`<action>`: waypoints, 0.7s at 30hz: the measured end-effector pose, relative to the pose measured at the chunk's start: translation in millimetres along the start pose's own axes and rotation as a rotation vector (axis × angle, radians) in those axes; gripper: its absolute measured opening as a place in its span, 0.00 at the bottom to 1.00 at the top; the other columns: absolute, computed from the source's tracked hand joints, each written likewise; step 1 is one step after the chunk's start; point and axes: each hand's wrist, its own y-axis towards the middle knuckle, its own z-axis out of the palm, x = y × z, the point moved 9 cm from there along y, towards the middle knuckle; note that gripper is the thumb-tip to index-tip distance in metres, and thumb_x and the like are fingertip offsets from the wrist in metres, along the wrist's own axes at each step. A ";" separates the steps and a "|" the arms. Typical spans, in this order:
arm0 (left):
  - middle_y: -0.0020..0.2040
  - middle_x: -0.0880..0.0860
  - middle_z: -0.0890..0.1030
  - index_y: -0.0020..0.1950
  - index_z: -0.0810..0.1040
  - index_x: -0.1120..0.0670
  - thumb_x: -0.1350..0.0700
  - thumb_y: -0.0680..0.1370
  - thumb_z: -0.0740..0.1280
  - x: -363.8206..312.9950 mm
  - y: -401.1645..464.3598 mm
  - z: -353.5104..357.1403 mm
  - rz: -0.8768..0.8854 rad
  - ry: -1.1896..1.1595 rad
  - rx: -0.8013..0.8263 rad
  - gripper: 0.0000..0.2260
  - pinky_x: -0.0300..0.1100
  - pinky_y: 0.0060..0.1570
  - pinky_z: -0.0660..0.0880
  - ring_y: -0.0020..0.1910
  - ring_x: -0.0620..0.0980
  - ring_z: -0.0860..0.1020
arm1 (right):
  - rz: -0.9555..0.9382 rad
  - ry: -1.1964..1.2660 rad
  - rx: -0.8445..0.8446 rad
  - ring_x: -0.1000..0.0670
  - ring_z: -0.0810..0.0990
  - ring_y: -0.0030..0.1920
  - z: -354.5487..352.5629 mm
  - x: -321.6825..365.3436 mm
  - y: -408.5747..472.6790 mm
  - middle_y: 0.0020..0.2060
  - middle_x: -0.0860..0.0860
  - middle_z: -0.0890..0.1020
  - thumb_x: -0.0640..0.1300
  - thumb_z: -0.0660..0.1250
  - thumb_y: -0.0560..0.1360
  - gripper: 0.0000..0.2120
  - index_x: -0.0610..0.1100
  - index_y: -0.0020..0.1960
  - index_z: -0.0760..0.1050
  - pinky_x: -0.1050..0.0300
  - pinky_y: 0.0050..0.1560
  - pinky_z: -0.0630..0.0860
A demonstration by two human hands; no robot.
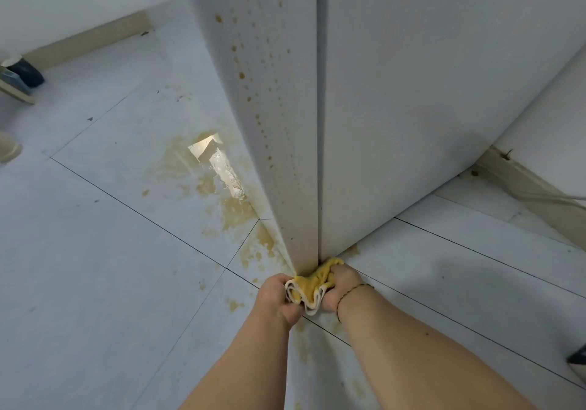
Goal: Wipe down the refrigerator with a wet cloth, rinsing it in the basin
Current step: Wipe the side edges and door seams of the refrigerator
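Observation:
A white refrigerator (pixel 412 92) rises ahead, seen from above at its corner. Its left face (pixel 272 108) is spattered with brown-yellow drops. At the foot of that corner, both of my hands hold a bunched yellow cloth (pixel 312 286) with a white edge, stained brownish. My left hand (pixel 276 298) grips the cloth's left part and my right hand (pixel 344 286) grips the right part, pressing it against the fridge's bottom corner at the floor. No basin is in view.
A yellow-brown puddle (pixel 228 194) spreads over the pale floor tiles left of the fridge, with splashes near my hands. A dark object (pixel 23 73) stands by the left wall's skirting. A cable (pixel 539 195) runs along the right skirting.

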 end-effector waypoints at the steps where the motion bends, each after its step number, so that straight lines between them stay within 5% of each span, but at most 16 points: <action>1: 0.58 0.66 0.75 0.59 0.72 0.71 0.67 0.67 0.54 -1.8 2.6 6.0 0.030 -0.035 0.038 0.22 0.62 0.59 0.71 0.58 0.66 0.74 | 0.034 0.034 0.033 0.41 0.68 0.70 4.8 -4.1 10.1 0.71 0.41 0.68 0.39 0.49 0.81 0.19 0.36 0.68 0.68 0.49 0.69 0.66; 3: 0.55 0.65 0.75 0.58 0.73 0.69 0.68 0.68 0.52 -6.0 7.3 8.2 0.063 -0.081 0.034 0.21 0.61 0.63 0.70 0.59 0.65 0.74 | 0.082 0.095 0.057 0.40 0.75 0.64 11.5 -6.5 15.2 0.62 0.38 0.77 0.40 0.51 0.78 0.18 0.36 0.56 0.77 0.44 0.70 0.66; 6: 0.60 0.66 0.74 0.61 0.73 0.69 0.68 0.68 0.51 -10.4 8.7 11.9 0.075 -0.132 0.039 0.24 0.60 0.66 0.68 0.65 0.65 0.71 | 0.080 0.147 0.110 0.39 0.76 0.62 18.2 -5.5 8.3 0.55 0.37 0.80 0.39 0.51 0.77 0.18 0.36 0.56 0.78 0.42 0.69 0.67; 12: 0.51 0.65 0.78 0.57 0.75 0.69 0.70 0.66 0.51 -17.6 -22.0 19.1 0.050 -0.174 -0.020 0.23 0.56 0.64 0.71 0.55 0.64 0.77 | 0.031 0.208 0.101 0.37 0.77 0.55 18.7 4.5 -23.0 0.51 0.37 0.79 0.42 0.53 0.78 0.17 0.33 0.51 0.76 0.39 0.64 0.69; 17: 0.55 0.66 0.78 0.63 0.74 0.68 0.67 0.77 0.49 -26.1 -69.0 38.4 -0.017 -0.193 -0.008 0.20 0.54 0.65 0.71 0.57 0.63 0.76 | 0.058 0.296 0.105 0.34 0.75 0.60 33.9 20.5 -63.5 0.60 0.35 0.75 0.59 0.56 0.78 0.28 0.37 0.66 0.70 0.33 0.66 0.66; 21: 0.60 0.66 0.78 0.63 0.75 0.68 0.68 0.76 0.48 -42.4 -128.0 61.6 0.007 -0.217 0.072 0.22 0.56 0.63 0.72 0.60 0.64 0.76 | 0.051 0.367 0.205 0.34 0.74 0.60 53.6 40.2 -125.2 0.61 0.35 0.74 0.61 0.56 0.77 0.29 0.39 0.65 0.70 0.32 0.66 0.65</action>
